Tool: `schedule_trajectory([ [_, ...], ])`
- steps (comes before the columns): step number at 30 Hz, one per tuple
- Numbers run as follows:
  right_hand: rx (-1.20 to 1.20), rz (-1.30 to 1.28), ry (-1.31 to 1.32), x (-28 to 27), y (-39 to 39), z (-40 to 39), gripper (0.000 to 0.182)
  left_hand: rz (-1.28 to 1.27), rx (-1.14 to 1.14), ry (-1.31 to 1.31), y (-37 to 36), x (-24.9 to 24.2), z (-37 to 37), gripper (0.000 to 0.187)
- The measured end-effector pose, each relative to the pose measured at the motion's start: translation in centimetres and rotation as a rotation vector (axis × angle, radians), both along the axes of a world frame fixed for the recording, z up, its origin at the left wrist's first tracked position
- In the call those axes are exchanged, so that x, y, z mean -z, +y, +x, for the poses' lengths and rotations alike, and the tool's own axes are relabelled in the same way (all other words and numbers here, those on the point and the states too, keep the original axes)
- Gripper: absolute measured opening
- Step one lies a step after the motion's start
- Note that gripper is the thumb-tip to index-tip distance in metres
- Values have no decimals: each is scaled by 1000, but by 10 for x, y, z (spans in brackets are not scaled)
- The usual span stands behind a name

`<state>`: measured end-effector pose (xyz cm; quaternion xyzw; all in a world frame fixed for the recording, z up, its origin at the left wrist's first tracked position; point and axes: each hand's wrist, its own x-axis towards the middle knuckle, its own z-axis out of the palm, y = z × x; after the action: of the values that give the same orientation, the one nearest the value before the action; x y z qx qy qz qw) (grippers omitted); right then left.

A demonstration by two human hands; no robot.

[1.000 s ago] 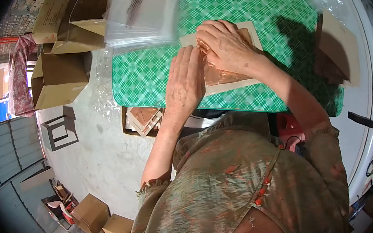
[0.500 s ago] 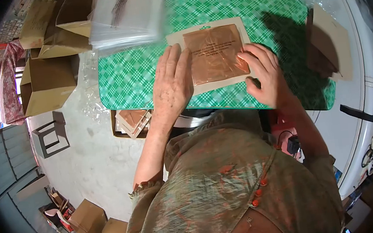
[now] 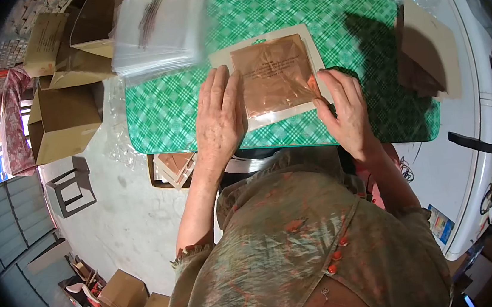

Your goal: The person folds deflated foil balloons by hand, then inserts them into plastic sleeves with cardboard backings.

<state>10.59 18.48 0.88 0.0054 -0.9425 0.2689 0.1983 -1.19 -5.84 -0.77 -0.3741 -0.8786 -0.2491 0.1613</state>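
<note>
A flat brown item in a clear plastic bag (image 3: 277, 75) printed with dark text lies on a cream backing card (image 3: 263, 118) with a hang hole at its top. My left hand (image 3: 218, 114) lies flat along the card's left side, fingers stretched forward. At the right edge is my right hand (image 3: 346, 107), its fingers slightly bent and its thumb apart from them, beside the bag's lower right corner. A small orange-looking spot shows on the bag's edge by those fingers. Whether the right fingertips press on the bag or only on the card is hard to tell.
A stack of clear plastic bags (image 3: 155, 31) lies at the back left of the green checked tablecloth (image 3: 163, 111). Open cardboard boxes (image 3: 66, 121) stand left of it. Brown and cream cards (image 3: 427, 53) rest at the right. A box of cards (image 3: 172, 167) sits below the table edge.
My right hand has drawn slightly back and its fingers have straightened from the bag's right edge. The bag and card appear tilted a little more. My left hand stays flat beside them.
</note>
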Motion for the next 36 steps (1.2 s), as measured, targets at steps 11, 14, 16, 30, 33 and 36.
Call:
schedule_trajectory([
  [11,6,39,19,4,-3,-3,54,-24,3,-17,-2,0,1,51],
  [14,21,64,51,3,-6,-5,46,-22,8,-21,-2,1,0,51],
  [16,41,81,70,8,-8,-6,42,-36,-1,-23,-2,-2,1,46],
  [30,40,88,44,7,-10,-5,36,-1,-15,-13,0,-5,3,38],
  [33,29,60,46,9,-7,-3,35,-12,7,40,-1,-2,3,44],
  [36,31,-7,16,5,-5,8,37,-53,77,-10,0,-10,13,48],
])
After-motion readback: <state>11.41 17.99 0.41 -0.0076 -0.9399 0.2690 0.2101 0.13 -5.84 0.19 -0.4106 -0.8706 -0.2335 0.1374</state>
